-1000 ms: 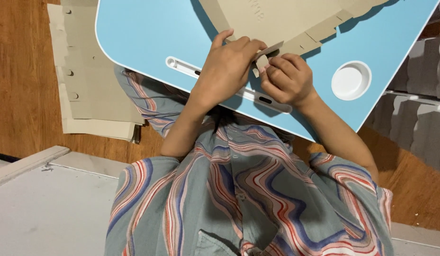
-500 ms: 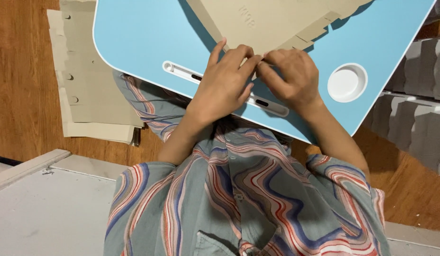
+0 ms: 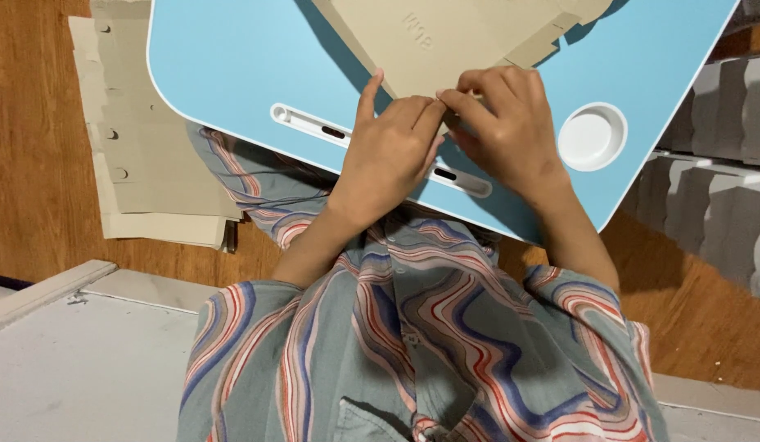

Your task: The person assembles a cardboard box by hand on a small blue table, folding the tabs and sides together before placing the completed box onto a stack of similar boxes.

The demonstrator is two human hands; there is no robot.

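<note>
Wooden floor (image 3: pixel 28 164) all round, and over it sits the light blue table (image 3: pixel 232 65), tilted across the view. On the table lies the big tan cardboard sheet (image 3: pixel 429 41), flat, with notched flaps along its right edge, and that sheet is where the work is. Off to the left a stack of cardboard (image 3: pixel 151 164) rests on the floor, well apart from the hands. To the right are grey ridged trays (image 3: pixel 715 164).

The left hand (image 3: pixel 388 160) and the right hand (image 3: pixel 515 135) meet at the sheet's near edge, touching each other. Their fingers (image 3: pixel 372 90) are drawn together and pinched on a small bit of the cardboard. The step looks like a fold or crease being worked at that edge, though the exact tab is hidden under the fingertips.

By my reading, any further move calls for a firm pinch from both hands and steady pressure along the fold line, with the sheet kept flat on the table so it does not slide.

The long slot (image 3: pixel 310 123) runs just below the hands, and the round white cup recess (image 3: pixel 593 135) sits just beside the right wrist.
</note>
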